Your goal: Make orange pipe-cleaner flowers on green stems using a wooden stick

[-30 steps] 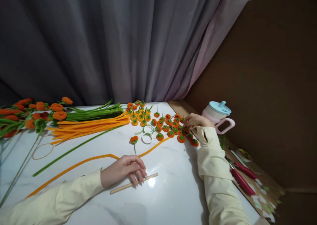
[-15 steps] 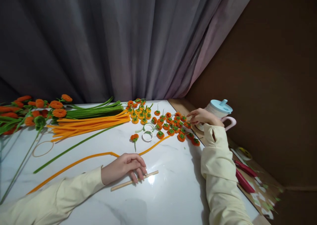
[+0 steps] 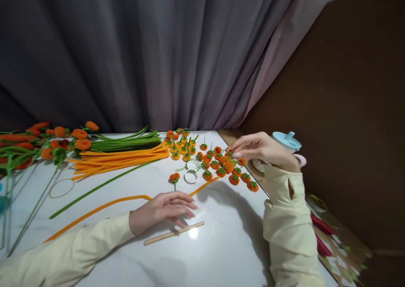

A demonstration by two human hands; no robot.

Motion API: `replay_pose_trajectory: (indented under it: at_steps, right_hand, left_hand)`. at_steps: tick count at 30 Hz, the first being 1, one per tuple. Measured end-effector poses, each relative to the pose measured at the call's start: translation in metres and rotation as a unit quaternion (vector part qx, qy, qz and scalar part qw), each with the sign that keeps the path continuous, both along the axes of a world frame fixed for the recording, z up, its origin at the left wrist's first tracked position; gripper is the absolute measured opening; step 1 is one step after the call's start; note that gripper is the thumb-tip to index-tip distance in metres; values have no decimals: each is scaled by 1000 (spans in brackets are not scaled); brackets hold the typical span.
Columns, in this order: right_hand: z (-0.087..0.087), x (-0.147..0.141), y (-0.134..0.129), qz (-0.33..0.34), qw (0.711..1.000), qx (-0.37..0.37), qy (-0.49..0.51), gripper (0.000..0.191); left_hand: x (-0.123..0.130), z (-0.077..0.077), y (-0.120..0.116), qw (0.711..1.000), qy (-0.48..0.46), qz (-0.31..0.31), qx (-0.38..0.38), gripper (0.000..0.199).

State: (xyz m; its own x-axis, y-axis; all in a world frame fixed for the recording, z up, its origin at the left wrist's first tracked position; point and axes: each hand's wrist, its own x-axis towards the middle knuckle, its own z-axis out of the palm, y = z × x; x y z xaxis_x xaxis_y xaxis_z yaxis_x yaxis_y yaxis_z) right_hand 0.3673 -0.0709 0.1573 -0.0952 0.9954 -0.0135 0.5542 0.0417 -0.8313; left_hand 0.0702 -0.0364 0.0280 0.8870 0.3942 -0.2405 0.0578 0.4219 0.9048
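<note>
So a big grey curtain [image 3: 158, 55] hangs past both hands, and the white table [image 3: 228, 253] sits under them. Right hand [image 3: 267, 150] reaches over the far side, fingertips pinched, looks like on the stem of one orange flower [image 3: 227, 164]. Makes sense imo: a stem grip wouldn't squash the fuzzy head. Left hand [image 3: 155, 211] is loose, fingers spread, gripping nothing.

Mug [image 3: 286, 140] is just behind the right hand, mostly hidden, and kinda crowds that wrist. Beyond the left hand, orange strips [image 3: 120, 159] and green stems [image 3: 126, 143] lie bunched, probably to keep them sorted. Red handles [image 3: 322, 226] are right of the right forearm.

Stick [image 3: 174, 233] lies just below the left fingers; can't tell if they touch. Rings [image 3: 191, 183] are between the hands, and small flowers [image 3: 234, 180] crowd under the right fingers, mostly stem up, I guess for easy picking, but neighbours could snag.
</note>
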Motion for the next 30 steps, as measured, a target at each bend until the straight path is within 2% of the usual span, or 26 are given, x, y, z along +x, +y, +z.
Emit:
replay_pose_trajectory:
  at_steps: [2, 4, 6, 8, 11, 14, 16, 18, 22, 26, 28, 30]
  right_hand:
    - [-5, -33, 5, 71, 995, -4, 69, 25]
    - [-19, -63, 15, 139, 982, -21, 127, 23]
    - [-36, -86, 26, 175, 971, -26, 161, 21]
    - [-50, -98, 36, 175, 969, -21, 170, 21]
    - [-56, -102, 41, 143, 985, 53, 80, 19]
    - [-50, -103, 36, 139, 980, 141, -23, 27]
    - [-47, -108, 30, 167, 970, 167, -55, 34]
    - [-47, -115, 25, 190, 958, 196, -82, 33]
    - [-54, -125, 23, 176, 944, 255, -115, 18]
    - [-57, -124, 23, 136, 936, 301, -126, 11]
    - [-57, -124, 23, 123, 932, 314, -132, 12]
    - [-58, -126, 21, 124, 930, 318, -133, 13]
  left_hand:
    - [-2, 12, 2, 999, -46, 17, 18, 42]
    - [-4, 22, 5, 994, -91, 46, 37, 48]
    - [-7, 31, 10, 990, -100, 80, 58, 50]
    - [-10, 38, 15, 987, -78, 112, 86, 45]
    - [-15, 45, 23, 976, -33, 171, 128, 39]
    - [-18, 48, 27, 965, 2, 206, 164, 37]
    - [-18, 49, 29, 959, 19, 212, 185, 35]
    - [-19, 50, 30, 956, 29, 215, 197, 31]
    - [-22, 52, 30, 945, 14, 209, 251, 26]
    - [-27, 53, 27, 908, -25, 188, 374, 41]
    - [-28, 51, 25, 872, -32, 196, 447, 45]
    - [-28, 47, 23, 824, -33, 220, 521, 39]
